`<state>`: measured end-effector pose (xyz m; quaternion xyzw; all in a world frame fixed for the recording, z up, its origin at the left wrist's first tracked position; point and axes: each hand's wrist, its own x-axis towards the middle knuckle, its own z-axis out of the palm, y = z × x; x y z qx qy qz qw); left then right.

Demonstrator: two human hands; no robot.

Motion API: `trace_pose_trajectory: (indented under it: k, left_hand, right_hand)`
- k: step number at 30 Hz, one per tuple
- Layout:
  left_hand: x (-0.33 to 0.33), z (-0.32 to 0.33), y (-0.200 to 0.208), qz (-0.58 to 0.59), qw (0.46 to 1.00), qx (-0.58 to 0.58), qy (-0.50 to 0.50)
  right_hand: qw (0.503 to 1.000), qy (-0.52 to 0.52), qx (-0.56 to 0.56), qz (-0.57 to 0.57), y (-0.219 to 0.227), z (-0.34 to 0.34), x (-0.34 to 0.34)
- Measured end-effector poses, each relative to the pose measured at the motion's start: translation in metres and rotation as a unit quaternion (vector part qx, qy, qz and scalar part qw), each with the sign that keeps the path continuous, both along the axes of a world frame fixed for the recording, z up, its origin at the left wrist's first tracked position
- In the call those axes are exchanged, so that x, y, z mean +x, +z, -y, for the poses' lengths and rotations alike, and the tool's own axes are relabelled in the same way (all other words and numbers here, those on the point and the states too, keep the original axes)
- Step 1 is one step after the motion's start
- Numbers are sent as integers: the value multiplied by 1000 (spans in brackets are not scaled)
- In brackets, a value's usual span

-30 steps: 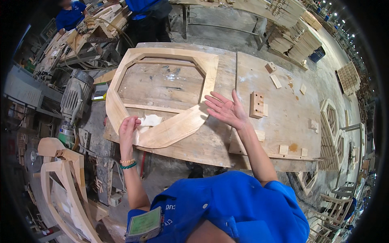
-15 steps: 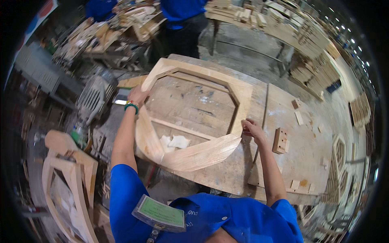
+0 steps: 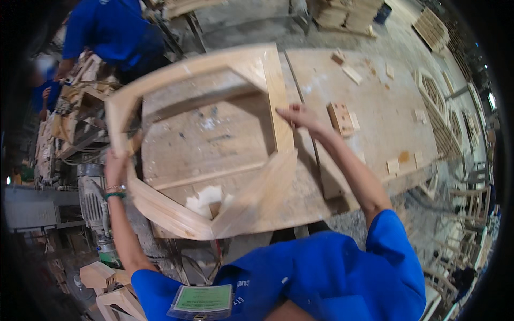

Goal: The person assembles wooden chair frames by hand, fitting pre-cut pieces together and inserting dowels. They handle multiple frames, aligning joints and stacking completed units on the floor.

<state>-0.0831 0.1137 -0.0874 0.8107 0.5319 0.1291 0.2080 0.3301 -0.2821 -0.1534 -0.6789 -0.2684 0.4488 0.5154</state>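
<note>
A large pale wooden chair-seat-like frame [image 3: 276, 91], with an open middle and braced corners, is between my two hands, tilted above the worktable [image 3: 209, 134]. My left hand [image 3: 115, 167] is closed round its left side. On the opposite side, my right hand [image 3: 300, 116] pinches the outer edge of the right rail. The frame's near rail is wide and slanted, and partly smeared by motion. Through the opening I see white scraps [image 3: 203, 199] on the tabletop and a long wooden strip [image 3: 214, 175].
On the table's right half lie a drilled wooden block [image 3: 340, 119] and several small offcuts. A grey motor [image 3: 93, 200] stands beside the left edge. Another person in blue [image 3: 110, 35] works at the far left. Slatted wooden frames [image 3: 439, 109] stand at the right.
The wooden frame has been lifted and tilted, its far right corner rising. Both hands have kept their hold on it. The whole view has swung, bringing the co-worker to the left.
</note>
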Motion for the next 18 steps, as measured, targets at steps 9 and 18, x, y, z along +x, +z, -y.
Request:
trace_pose_trajectory:
  k: [9,18]
  left_hand:
    - [-51,124,113,305,949,71,20]
    - [24,253,137,392,909,139,-15]
  right_hand:
    - [961,-165,171,140,129,100,44]
    - [920,-237,261,170,153,202,142]
